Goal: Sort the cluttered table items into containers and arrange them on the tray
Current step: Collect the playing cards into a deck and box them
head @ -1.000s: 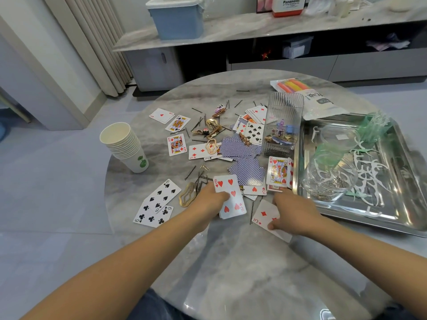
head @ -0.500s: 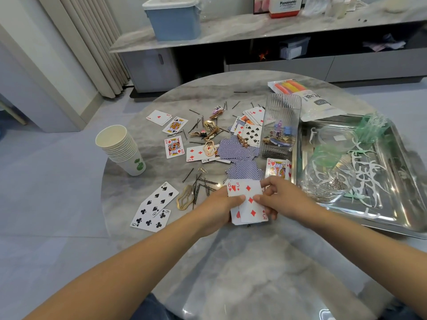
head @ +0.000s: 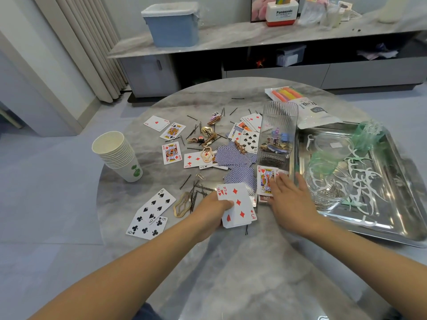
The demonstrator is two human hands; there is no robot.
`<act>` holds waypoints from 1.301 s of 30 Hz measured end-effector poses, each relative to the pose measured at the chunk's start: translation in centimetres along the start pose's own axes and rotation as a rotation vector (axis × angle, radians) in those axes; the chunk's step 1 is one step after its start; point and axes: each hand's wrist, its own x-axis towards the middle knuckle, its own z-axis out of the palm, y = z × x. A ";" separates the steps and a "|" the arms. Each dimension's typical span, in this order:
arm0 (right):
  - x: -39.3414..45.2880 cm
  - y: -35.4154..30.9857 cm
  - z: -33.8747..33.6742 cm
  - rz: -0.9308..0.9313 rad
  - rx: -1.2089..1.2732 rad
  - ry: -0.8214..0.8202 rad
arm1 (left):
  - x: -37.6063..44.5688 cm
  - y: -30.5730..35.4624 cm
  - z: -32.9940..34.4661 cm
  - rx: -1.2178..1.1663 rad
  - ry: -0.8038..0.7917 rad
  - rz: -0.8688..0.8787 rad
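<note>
My left hand [head: 212,211] grips a small stack of playing cards [head: 238,205], the three of diamonds on top and a six of hearts under it. My right hand [head: 291,199] lies flat with fingers spread, its fingertips on the king of hearts card [head: 264,180] beside the clear ribbed box [head: 278,132]. More cards, face up and face down, lie scattered over the round marble table [head: 231,262], among hair clips [head: 208,135] and black hairpins [head: 198,190]. A steel tray [head: 402,225] on the right holds a glass bowl [head: 328,183] and white floss picks.
A stack of paper cups [head: 117,155] stands at the table's left edge. Two black cards [head: 150,211] and a gold clip [head: 182,205] lie left of my left hand. A plastic packet [head: 300,107] sits behind the clear box. A low cabinet [head: 277,42] runs along the far wall.
My right hand picked up the three of diamonds, laid it on the stack in my left hand, then let go and moved up right onto the king of hearts.
</note>
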 end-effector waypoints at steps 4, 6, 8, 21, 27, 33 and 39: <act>-0.4 -0.5 0.0 -0.063 0.063 0.016 | -0.1 0.2 0.0 0.022 0.010 -0.006; -0.6 -0.7 0.0 -0.113 0.141 0.046 | 0.0 0.3 0.0 0.031 0.018 -0.004; -0.6 -0.8 0.0 -0.179 0.178 0.062 | 0.0 0.3 0.0 0.043 0.027 0.005; 0.5 -1.2 0.0 -0.011 0.341 0.060 | -0.1 0.4 0.0 0.056 0.093 0.007; 1.5 -2.0 -0.6 -0.002 0.358 -0.022 | -0.6 0.8 -0.1 0.071 0.095 0.010; 2.3 -1.7 -1.0 0.006 0.370 -0.055 | -0.6 1.2 -0.1 0.076 0.100 0.000; 2.4 -1.3 -1.2 0.013 0.378 -0.064 | -0.5 1.4 -0.1 0.071 0.106 -0.018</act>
